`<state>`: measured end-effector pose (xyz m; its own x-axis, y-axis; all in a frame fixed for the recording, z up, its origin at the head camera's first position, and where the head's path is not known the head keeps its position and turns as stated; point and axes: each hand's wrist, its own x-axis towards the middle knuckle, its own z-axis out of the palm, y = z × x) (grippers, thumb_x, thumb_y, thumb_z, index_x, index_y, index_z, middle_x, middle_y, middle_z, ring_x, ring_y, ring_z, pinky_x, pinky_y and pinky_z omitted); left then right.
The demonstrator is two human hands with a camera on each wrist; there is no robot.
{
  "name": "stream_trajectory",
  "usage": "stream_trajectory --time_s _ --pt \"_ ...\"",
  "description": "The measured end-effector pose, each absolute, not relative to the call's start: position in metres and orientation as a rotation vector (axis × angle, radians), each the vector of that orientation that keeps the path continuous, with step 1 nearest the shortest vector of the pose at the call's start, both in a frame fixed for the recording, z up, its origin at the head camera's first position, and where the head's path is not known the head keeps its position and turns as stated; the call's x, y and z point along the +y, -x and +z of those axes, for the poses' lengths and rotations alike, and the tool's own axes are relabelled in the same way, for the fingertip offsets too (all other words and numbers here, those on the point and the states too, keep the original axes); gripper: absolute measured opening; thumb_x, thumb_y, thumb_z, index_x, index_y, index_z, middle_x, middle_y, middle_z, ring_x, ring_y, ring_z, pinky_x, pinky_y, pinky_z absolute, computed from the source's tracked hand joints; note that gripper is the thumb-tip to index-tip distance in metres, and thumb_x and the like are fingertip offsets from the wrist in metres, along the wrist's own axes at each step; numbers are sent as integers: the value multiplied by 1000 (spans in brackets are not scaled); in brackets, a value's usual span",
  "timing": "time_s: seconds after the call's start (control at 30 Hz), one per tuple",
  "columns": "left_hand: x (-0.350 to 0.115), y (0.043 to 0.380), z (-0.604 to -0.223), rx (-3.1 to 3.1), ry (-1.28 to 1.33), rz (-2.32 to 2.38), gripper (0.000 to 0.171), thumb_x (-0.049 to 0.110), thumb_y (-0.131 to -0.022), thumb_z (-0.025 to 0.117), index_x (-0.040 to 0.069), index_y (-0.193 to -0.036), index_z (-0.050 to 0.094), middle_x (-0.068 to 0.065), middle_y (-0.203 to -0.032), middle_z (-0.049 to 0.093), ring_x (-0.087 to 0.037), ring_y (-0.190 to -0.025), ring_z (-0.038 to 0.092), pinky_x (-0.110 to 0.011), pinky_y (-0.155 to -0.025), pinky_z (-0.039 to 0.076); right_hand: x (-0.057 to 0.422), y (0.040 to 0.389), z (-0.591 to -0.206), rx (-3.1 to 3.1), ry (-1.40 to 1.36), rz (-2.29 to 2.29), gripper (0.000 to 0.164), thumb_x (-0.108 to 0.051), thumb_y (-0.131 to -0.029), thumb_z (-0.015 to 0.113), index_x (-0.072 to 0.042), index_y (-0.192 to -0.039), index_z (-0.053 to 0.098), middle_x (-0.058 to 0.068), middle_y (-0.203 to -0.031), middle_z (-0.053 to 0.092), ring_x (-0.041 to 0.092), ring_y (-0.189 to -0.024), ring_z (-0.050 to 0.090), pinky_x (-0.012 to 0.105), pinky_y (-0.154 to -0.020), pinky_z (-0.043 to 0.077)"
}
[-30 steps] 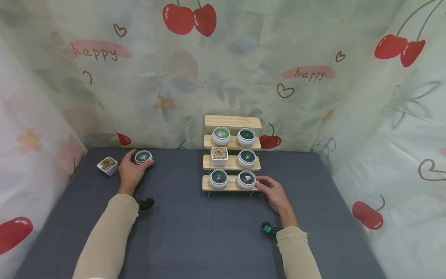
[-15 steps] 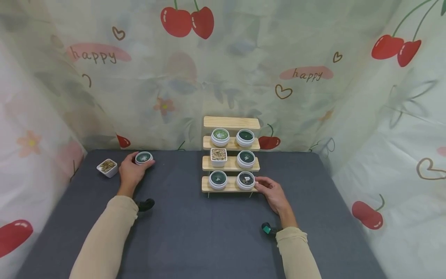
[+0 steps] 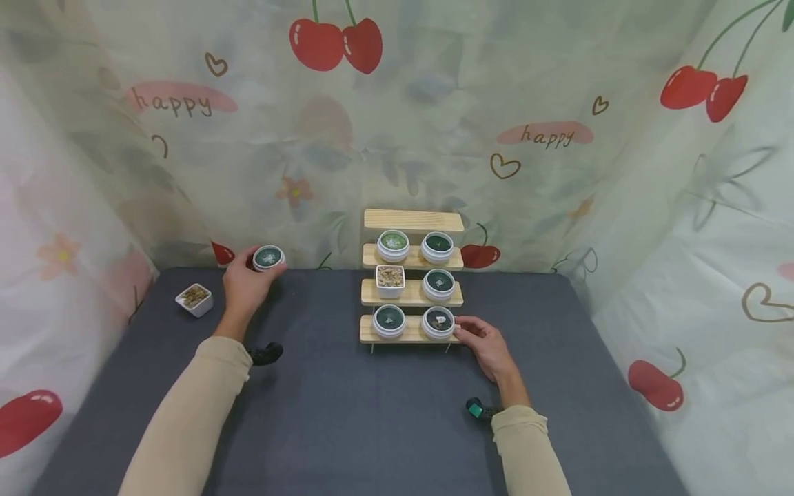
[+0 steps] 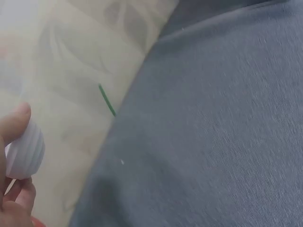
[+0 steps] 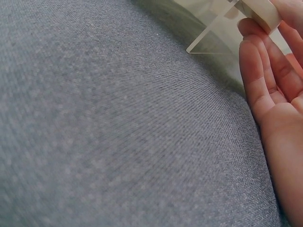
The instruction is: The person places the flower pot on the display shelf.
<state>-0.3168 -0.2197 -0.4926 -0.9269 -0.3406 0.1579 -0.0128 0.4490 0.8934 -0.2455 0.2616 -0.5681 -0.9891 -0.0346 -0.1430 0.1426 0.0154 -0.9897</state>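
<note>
My left hand (image 3: 247,281) grips a small round white pot (image 3: 269,257) with a dark green top, raised near the table's back edge. The left wrist view shows the ribbed white side of this pot (image 4: 27,150) between thumb and fingers. At the right end of a tiered wooden rack (image 3: 412,220), my right hand (image 3: 486,344) pinches the end of the lowest shelf (image 3: 367,331). Close up in the right wrist view, the thumb lies over the shelf end (image 5: 261,12) and fingertips sit under it. Next to that thumb stands a round pot with a dark top (image 3: 438,322).
Several round pots and one square pot (image 3: 390,281) of grainy brown bits stand on the rack's lower three shelves. Another square pot (image 3: 195,300) sits on the dark grey table (image 3: 372,427), left of the left hand. Printed cloth (image 3: 260,151) hangs behind and at both sides.
My left hand has lifted the round pot up and slightly to the right, away from the square pot. The right hand stays at the shelf end.
</note>
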Motion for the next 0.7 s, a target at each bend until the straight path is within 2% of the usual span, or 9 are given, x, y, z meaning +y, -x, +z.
stream_trajectory --time_s 0.33,0.7 --pt "-198 321 -457 -2345 -191 -1540 74 34 -83 86 11 -145 53 -16 -139 59 -30 -125 60 -36 -95 53 260 245 -566 2145 -101 -2126 24 -14 -91 77 -13 -115 71 -11 -100 71 7 -96 63 20 -83 54" --pt "-169 322 -417 -2327 -2 -1556 73 37 -81 87 14 -144 58 -16 -131 46 -27 -114 60 -16 -83 51 261 246 -568 2150 -95 -2116 29 -15 -92 77 -9 -120 70 -11 -101 72 7 -97 64 20 -84 55"
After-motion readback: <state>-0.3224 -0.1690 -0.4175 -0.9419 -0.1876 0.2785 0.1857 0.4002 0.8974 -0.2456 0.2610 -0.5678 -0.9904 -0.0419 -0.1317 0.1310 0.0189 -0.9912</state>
